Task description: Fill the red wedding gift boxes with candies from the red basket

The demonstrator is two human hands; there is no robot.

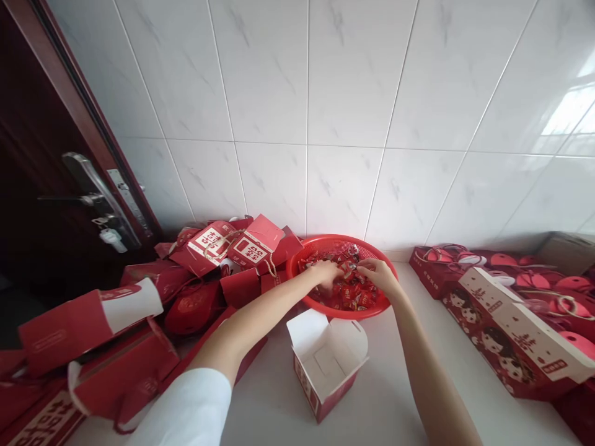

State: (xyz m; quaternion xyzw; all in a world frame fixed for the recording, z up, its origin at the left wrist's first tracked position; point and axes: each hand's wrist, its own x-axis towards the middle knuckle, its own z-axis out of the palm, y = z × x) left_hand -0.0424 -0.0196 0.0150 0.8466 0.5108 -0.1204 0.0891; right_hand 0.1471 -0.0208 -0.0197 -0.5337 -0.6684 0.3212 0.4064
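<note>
A red plastic basket (387,308) full of small wrapped candies (354,294) stands against the wall. My left hand (326,274) dips into the candies, its fingers bent around some of them, the fingertips partly hidden. On the right side of the same basket, my right hand (379,274) reaches in from the rim with fingers apart, touching the candies. Just in front of the basket sits an upright carton, a red gift box (325,371) with a white inside; its flaps stand up and nothing lies in it.
Many red gift boxes (190,303) with rope handles are heaped on the left, some lying on their sides. Several closed boxes (511,334) stand in rows on the right. Behind is a white tiled wall (344,186); a dark door (51,155) is at the left.
</note>
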